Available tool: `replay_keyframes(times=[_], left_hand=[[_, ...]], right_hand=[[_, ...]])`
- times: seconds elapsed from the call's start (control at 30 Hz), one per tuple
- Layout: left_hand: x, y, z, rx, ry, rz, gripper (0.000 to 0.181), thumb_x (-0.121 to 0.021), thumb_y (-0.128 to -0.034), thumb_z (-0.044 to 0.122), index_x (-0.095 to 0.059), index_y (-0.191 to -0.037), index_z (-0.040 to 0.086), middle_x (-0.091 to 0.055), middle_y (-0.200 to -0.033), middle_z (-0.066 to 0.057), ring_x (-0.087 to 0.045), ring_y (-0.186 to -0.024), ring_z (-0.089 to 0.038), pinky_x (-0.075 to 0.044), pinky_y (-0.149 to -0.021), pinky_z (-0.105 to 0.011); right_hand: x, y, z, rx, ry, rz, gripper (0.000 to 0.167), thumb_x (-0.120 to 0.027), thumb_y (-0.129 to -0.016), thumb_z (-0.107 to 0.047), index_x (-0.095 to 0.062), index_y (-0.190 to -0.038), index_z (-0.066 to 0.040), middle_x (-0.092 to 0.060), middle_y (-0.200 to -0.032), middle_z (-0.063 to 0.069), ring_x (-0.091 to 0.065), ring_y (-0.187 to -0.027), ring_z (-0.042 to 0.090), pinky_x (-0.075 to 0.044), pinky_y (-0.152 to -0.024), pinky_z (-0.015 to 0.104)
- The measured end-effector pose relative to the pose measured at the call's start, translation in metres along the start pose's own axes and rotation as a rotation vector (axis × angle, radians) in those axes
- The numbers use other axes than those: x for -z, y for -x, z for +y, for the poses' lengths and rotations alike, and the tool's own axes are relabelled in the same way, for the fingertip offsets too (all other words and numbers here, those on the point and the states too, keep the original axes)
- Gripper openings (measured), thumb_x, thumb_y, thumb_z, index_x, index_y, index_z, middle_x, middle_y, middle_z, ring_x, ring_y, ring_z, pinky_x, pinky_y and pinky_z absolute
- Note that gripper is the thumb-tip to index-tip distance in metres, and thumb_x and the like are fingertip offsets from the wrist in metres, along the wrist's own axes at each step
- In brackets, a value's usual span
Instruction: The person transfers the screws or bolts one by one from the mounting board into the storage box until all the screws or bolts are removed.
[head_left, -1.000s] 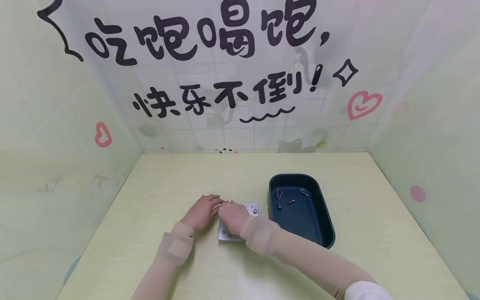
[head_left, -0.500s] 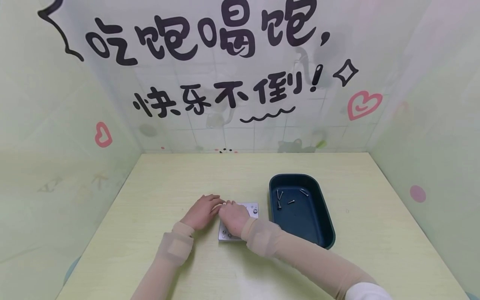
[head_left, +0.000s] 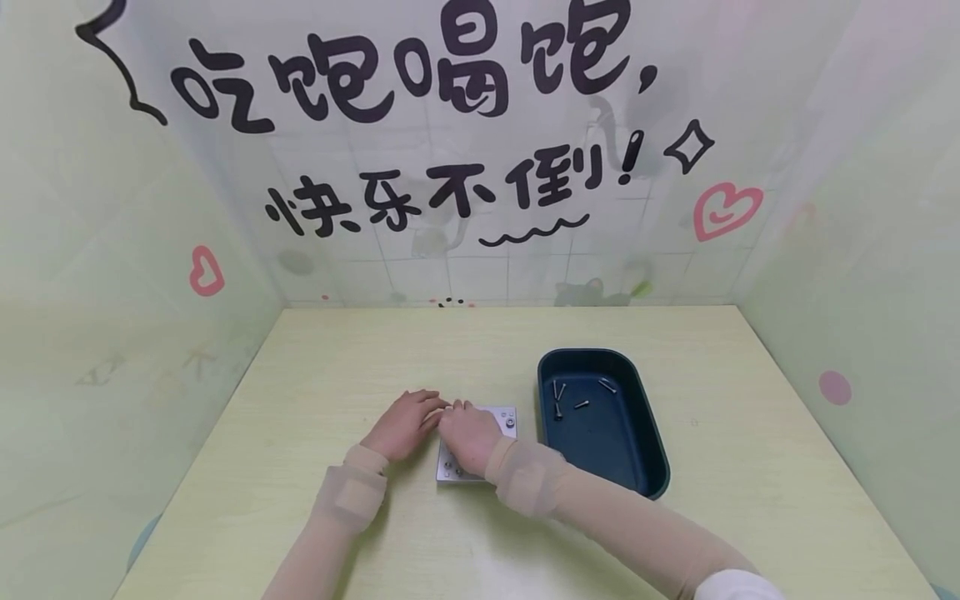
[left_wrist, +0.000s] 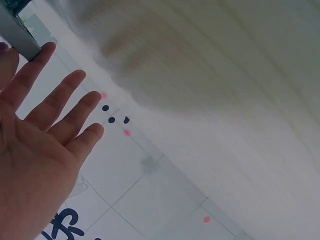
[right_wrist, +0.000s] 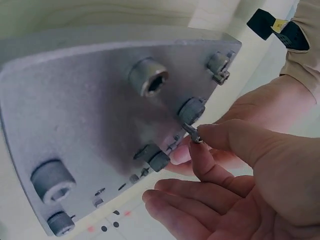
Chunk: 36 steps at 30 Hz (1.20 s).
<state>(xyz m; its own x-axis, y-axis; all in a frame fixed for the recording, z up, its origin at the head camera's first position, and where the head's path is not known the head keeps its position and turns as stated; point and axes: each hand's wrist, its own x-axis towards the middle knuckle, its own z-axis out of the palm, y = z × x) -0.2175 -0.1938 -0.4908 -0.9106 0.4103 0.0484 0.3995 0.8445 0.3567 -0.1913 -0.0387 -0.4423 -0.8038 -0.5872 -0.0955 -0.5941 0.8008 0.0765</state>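
In the head view a metal plate studded with bolts lies on the table, partly covered by my right hand. The right wrist view shows that hand's thumb and index finger pinching a small screw close to the plate's surface, while its other fingers reach out loosely. My left hand is at the plate's back left corner. Seen from the left wrist, its thumb and index finger hold the plate's edge, and the other fingers are spread. Several socket-head bolts stand up from the plate.
Right of the plate stands a dark blue tray with several loose screws toward its far end. The light wooden table meets printed partition walls at the back and on both sides.
My right hand has shifted very slightly to the right over the plate. The left hand, plate and tray look unchanged in place.
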Motion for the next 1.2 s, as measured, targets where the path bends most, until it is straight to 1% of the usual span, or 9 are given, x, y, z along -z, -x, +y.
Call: replay_keyframes(times=[0.17, 0.3, 0.4, 0.57, 0.7, 0.83, 0.93, 1.03, 1.2], left_hand=[[0.001, 0.0, 0.0, -0.009, 0.0, 0.001, 0.031, -0.053, -0.1019, 0.022, -0.064, -0.124, 0.003, -0.058, -0.135, -0.023, -0.051, -0.13, -0.043, -0.032, -0.116, -0.06], [0.001, -0.001, 0.0, -0.007, 0.009, -0.005, 0.034, -0.053, -0.1024, 0.027, -0.064, -0.125, 0.003, -0.058, -0.136, -0.023, -0.05, -0.131, -0.043, -0.031, -0.117, -0.06], [0.001, -0.002, 0.001, 0.003, 0.027, -0.007, 0.034, -0.052, -0.1024, 0.028, -0.065, -0.124, 0.004, -0.058, -0.136, -0.022, -0.049, -0.132, -0.043, -0.029, -0.117, -0.061], [0.001, -0.002, 0.003, 0.029, 0.044, -0.012, 0.033, -0.053, -0.1021, 0.028, -0.066, -0.123, 0.006, -0.057, -0.137, -0.022, -0.047, -0.134, -0.043, -0.028, -0.119, -0.06], [0.001, -0.001, 0.003, 0.041, 0.037, -0.017, 0.033, -0.054, -0.102, 0.028, -0.066, -0.123, 0.006, -0.057, -0.138, -0.021, -0.046, -0.135, -0.043, -0.027, -0.119, -0.059], [0.001, -0.001, 0.004, 0.043, 0.04, -0.016, 0.033, -0.053, -0.1021, 0.028, -0.066, -0.122, 0.006, -0.056, -0.138, -0.022, -0.046, -0.134, -0.044, -0.027, -0.119, -0.059], [0.001, -0.001, 0.005, 0.046, 0.035, -0.018, 0.034, -0.053, -0.1023, 0.029, -0.066, -0.123, 0.006, -0.056, -0.139, -0.022, -0.046, -0.135, -0.044, -0.026, -0.12, -0.058], [0.001, -0.001, 0.005, 0.05, 0.031, -0.02, 0.034, -0.052, -0.1024, 0.029, -0.066, -0.124, 0.006, -0.056, -0.139, -0.022, -0.045, -0.135, -0.044, -0.026, -0.12, -0.058], [0.002, -0.001, 0.004, 0.052, 0.027, -0.031, 0.035, -0.051, -0.1029, 0.03, -0.065, -0.124, 0.006, -0.055, -0.14, -0.022, -0.044, -0.136, -0.044, -0.026, -0.12, -0.057]], right_hand=[[0.008, 0.004, 0.005, 0.001, -0.011, -0.007, 0.031, -0.065, -0.096, -0.016, -0.065, -0.124, -0.006, -0.066, -0.128, 0.013, -0.066, -0.116, 0.024, -0.061, -0.087, 0.031], [0.016, 0.006, 0.012, -0.015, -0.058, 0.014, 0.021, -0.065, -0.096, -0.018, -0.069, -0.114, -0.007, -0.072, -0.106, 0.008, -0.071, -0.093, 0.016, -0.062, -0.075, 0.025], [0.023, 0.007, 0.02, -0.049, -0.12, 0.019, 0.017, -0.065, -0.096, -0.019, -0.068, -0.106, -0.005, -0.069, -0.091, 0.005, -0.067, -0.074, 0.012, -0.061, -0.065, 0.023], [0.036, 0.007, 0.038, -0.11, -0.22, 0.006, 0.019, -0.066, -0.095, -0.019, -0.066, -0.105, -0.003, -0.068, -0.089, 0.006, -0.063, -0.068, 0.012, -0.058, -0.061, 0.021], [0.045, 0.01, 0.056, -0.161, -0.293, 0.015, 0.02, -0.064, -0.096, -0.017, -0.064, -0.106, 0.0, -0.068, -0.089, 0.009, -0.063, -0.068, 0.016, -0.058, -0.061, 0.024], [0.05, 0.015, 0.077, -0.188, -0.325, 0.062, 0.018, -0.063, -0.097, -0.014, -0.063, -0.102, 0.003, -0.067, -0.081, 0.01, -0.058, -0.06, 0.016, -0.054, -0.054, 0.025], [0.052, 0.021, 0.096, -0.187, -0.329, 0.118, 0.015, -0.063, -0.097, -0.012, -0.062, -0.096, 0.004, -0.066, -0.076, 0.011, -0.054, -0.056, 0.015, -0.048, -0.05, 0.023], [0.052, 0.029, 0.116, -0.189, -0.329, 0.164, 0.014, -0.064, -0.096, -0.01, -0.062, -0.093, 0.004, -0.067, -0.076, 0.013, -0.057, -0.057, 0.016, -0.049, -0.05, 0.024], [0.046, 0.042, 0.151, -0.209, -0.319, 0.223, 0.014, -0.061, -0.094, -0.004, -0.058, -0.082, 0.003, -0.061, -0.069, 0.015, -0.058, -0.057, 0.023, -0.05, -0.052, 0.032]])
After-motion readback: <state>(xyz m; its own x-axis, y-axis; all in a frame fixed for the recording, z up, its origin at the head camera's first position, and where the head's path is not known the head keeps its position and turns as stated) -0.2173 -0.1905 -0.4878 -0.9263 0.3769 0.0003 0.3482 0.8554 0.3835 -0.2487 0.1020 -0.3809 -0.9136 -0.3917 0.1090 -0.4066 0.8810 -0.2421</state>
